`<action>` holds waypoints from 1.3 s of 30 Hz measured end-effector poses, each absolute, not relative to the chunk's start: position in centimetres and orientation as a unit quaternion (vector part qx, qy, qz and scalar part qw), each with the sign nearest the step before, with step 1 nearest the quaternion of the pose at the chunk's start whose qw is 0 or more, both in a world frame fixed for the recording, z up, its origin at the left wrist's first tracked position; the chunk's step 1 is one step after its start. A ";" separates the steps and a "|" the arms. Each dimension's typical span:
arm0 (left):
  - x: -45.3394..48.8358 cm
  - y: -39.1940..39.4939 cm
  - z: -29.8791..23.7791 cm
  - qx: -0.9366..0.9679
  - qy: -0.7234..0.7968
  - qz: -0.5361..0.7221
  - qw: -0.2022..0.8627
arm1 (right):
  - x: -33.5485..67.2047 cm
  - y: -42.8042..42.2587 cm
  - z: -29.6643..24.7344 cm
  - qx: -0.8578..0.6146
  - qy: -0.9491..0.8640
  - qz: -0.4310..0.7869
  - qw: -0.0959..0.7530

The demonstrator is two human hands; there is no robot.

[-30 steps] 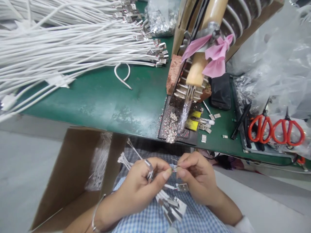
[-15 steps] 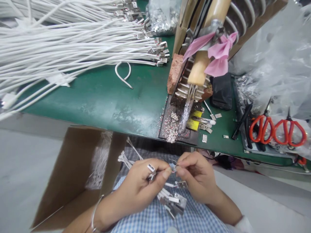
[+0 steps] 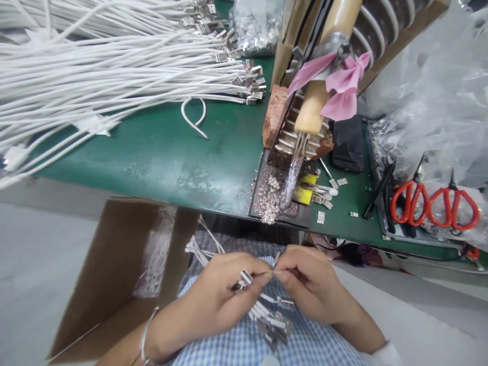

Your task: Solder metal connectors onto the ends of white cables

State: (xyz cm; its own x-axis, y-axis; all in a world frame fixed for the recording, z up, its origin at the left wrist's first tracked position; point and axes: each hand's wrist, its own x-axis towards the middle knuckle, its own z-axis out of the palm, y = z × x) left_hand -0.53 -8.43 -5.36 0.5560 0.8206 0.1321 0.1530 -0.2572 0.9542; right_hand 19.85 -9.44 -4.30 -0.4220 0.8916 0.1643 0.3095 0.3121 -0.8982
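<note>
My left hand (image 3: 224, 287) is closed around a bundle of white USB cables (image 3: 261, 311). One silver USB plug (image 3: 246, 277) pokes out between its thumb and fingers, and several blurred USB plugs (image 3: 275, 329) hang below over my lap. The cables' other ends (image 3: 196, 250) stick out behind the hand. My right hand (image 3: 310, 284) is pinched shut, its fingertips almost meeting those of the left. A small metal piece (image 3: 276, 259) stands up at the right fingertips, and a thin strand (image 3: 273, 272) spans the gap between the hands. The fingers hide most of both.
On the green table (image 3: 152, 168), white USB cables (image 3: 125, 76) lie piled left. A soldering iron (image 3: 295, 168) points down over a solder-strewn plate (image 3: 259, 203) beside a yellow sponge (image 3: 304, 195). Red-handled scissors (image 3: 409, 203) lie right. An open cardboard box (image 3: 102, 274) stands below, left.
Both hands have turned slightly, and the right fingers are more curled in. The small metal piece now stands upright at the fingertips, and the thin strand shows. The hanging plugs have swung a little.
</note>
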 end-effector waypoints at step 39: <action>0.0 -7.4 -4.1 0.644 0.437 0.328 0.535 | 19.4 -9.9 -5.3 -0.419 -0.683 0.329 0.499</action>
State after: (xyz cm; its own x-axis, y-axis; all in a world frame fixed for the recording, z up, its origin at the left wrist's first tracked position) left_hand -0.03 -7.40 -4.09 0.4027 0.9142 -0.0456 0.2118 -0.0446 0.9763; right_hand 19.44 -9.90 -5.34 -0.1502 0.9010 0.4069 0.2438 0.4326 -0.8680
